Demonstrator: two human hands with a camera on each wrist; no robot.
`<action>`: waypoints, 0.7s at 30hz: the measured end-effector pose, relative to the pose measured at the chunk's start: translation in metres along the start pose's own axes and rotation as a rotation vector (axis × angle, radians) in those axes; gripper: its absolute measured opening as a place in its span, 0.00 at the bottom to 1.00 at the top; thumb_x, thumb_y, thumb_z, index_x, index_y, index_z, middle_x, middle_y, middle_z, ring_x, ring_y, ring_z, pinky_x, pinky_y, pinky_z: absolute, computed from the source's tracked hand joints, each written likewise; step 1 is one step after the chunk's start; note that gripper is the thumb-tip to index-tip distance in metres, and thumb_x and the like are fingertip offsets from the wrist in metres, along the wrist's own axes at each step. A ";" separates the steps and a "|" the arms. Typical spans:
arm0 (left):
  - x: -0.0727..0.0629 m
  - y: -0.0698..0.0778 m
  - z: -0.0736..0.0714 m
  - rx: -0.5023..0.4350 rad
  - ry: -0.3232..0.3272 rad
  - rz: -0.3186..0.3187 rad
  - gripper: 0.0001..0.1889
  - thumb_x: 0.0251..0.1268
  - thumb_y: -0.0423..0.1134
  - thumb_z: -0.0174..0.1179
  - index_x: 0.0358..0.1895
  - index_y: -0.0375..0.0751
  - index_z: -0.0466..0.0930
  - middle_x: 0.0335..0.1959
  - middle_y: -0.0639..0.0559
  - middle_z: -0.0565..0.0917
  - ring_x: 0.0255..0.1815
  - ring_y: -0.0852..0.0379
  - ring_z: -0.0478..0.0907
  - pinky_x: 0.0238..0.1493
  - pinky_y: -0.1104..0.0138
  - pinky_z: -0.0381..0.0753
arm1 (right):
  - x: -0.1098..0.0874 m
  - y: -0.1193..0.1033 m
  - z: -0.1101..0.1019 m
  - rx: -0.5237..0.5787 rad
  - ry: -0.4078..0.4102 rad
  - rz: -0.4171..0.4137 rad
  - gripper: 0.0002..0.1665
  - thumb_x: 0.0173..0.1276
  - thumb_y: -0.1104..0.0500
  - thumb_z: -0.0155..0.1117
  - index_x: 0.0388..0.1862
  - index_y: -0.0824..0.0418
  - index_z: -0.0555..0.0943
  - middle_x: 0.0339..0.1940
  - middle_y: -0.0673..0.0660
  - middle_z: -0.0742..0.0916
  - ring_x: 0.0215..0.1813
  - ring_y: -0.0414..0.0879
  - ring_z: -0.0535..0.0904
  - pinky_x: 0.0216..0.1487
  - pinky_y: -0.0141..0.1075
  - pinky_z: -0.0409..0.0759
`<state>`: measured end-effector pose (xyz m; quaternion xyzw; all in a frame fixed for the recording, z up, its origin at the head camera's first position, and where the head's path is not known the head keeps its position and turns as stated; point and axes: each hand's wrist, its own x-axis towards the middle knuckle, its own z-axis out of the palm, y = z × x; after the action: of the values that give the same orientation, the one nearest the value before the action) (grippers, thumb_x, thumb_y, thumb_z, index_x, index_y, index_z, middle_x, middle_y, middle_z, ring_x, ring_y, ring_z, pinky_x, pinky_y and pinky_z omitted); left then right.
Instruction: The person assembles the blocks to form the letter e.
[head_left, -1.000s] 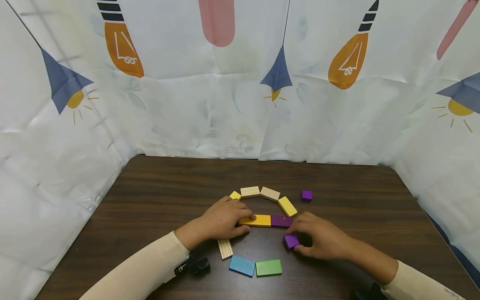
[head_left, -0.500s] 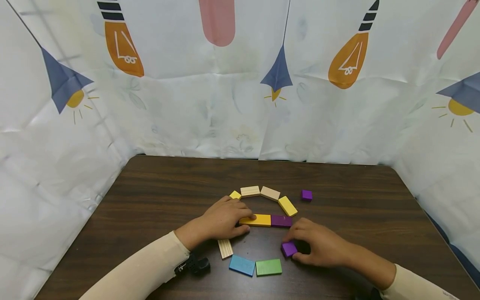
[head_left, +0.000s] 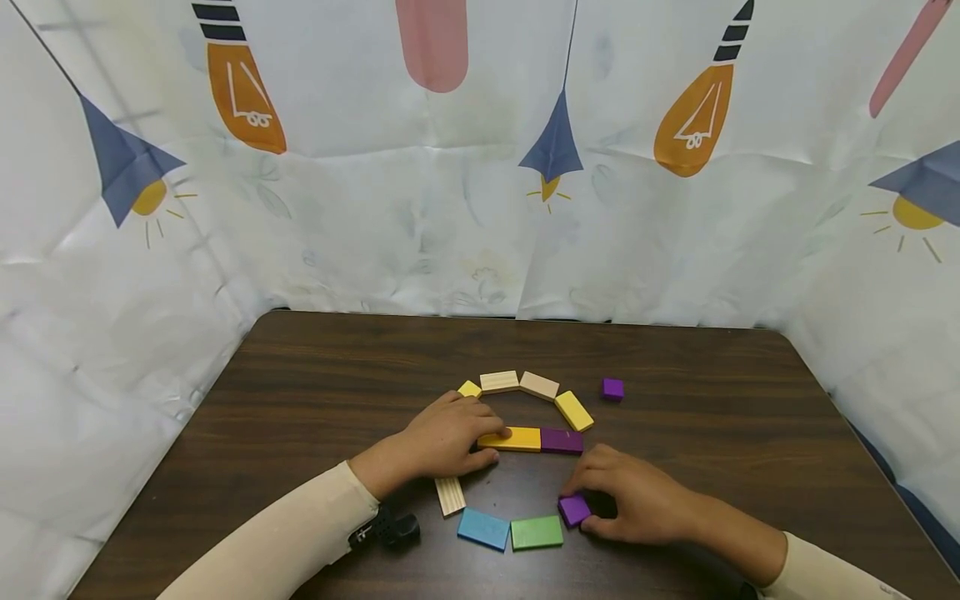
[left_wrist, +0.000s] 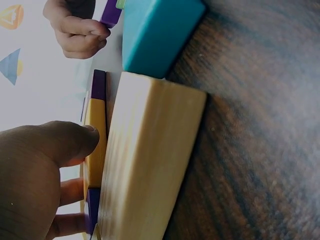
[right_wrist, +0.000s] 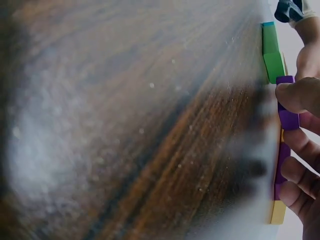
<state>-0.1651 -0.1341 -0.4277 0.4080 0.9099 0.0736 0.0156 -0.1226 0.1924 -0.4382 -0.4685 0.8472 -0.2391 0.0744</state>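
Observation:
My right hand (head_left: 637, 496) pinches a small purple block (head_left: 574, 511) between thumb and fingers, beside the right end of a green block (head_left: 537, 532). My left hand (head_left: 446, 435) rests at the left of a straight row, a fingertip on its yellow block (head_left: 521, 439). A dark purple block (head_left: 562, 442) continues that row to the right. The left wrist view shows the thumb (left_wrist: 75, 142) in front of the yellow block, with other fingers partly hidden behind. A blue block (head_left: 483, 529) and a plain wooden block (head_left: 450, 496) lie nearer the body, left of the green one.
Beyond the row, two pale wooden blocks (head_left: 499, 382) and a yellow block (head_left: 574, 411) curve in an arc. A loose purple block (head_left: 612, 389) lies at the back right. All stand on a dark wooden table (head_left: 337, 358) before a printed white cloth (head_left: 360, 225).
My right hand has moved toward the body and slightly left with the purple block, bringing it up beside the green block. My left hand has stayed in place.

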 end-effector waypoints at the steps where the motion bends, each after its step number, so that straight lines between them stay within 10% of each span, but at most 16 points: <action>1: 0.000 0.000 0.000 0.000 0.000 0.000 0.16 0.73 0.54 0.62 0.59 0.57 0.84 0.55 0.60 0.83 0.59 0.56 0.78 0.60 0.52 0.72 | 0.000 0.000 0.000 -0.001 0.002 -0.003 0.21 0.65 0.52 0.76 0.56 0.43 0.83 0.55 0.40 0.82 0.58 0.37 0.75 0.56 0.39 0.80; 21: 0.000 0.000 0.001 -0.007 0.001 -0.004 0.17 0.72 0.54 0.63 0.59 0.57 0.84 0.53 0.60 0.84 0.58 0.56 0.78 0.60 0.52 0.72 | -0.003 -0.004 0.006 0.011 -0.046 0.014 0.20 0.66 0.47 0.75 0.56 0.41 0.84 0.53 0.36 0.81 0.57 0.34 0.74 0.56 0.39 0.80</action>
<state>-0.1653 -0.1337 -0.4288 0.4061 0.9104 0.0768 0.0168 -0.1160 0.1916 -0.4420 -0.4673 0.8474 -0.2324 0.0979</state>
